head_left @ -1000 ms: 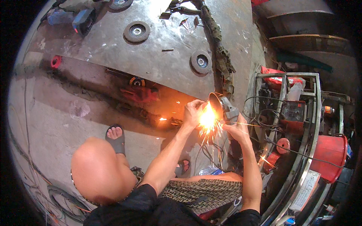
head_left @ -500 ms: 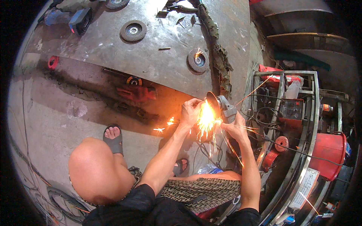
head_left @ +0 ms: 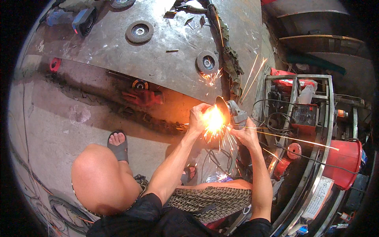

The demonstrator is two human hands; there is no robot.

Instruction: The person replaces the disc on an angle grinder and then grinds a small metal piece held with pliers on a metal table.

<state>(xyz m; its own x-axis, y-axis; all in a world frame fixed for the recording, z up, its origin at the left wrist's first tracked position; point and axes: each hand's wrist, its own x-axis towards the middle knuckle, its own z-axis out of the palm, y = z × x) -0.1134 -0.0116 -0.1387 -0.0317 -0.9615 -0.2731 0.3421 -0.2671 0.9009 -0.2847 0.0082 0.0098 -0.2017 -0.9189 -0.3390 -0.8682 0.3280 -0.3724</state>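
Note:
My right hand (head_left: 247, 134) is closed around an angle grinder (head_left: 237, 113) just right of the picture's middle. Its round disc (head_left: 222, 109) stands on edge, facing left. Opposite the disc, my left hand (head_left: 198, 117) has its fingers curled in, close to the disc's face. A bright burst of sparks (head_left: 214, 121) fills the gap between hand and disc. The glare hides whatever my left fingers hold. Both hands are bare.
A metal table (head_left: 106, 51) bears several flap discs (head_left: 139, 32) and a blue cordless tool (head_left: 84, 22). Red gloves (head_left: 144, 97) lie beneath its edge. At right stand a metal frame (head_left: 331, 98), a red machine (head_left: 306, 118) and a red bucket (head_left: 343, 164). Cables (head_left: 67, 213) coil at lower left.
Both hands and the grinder keep nearly the same place. The spark burst is rounder and brighter, and its streaks now fly up toward the table and right across the frame.

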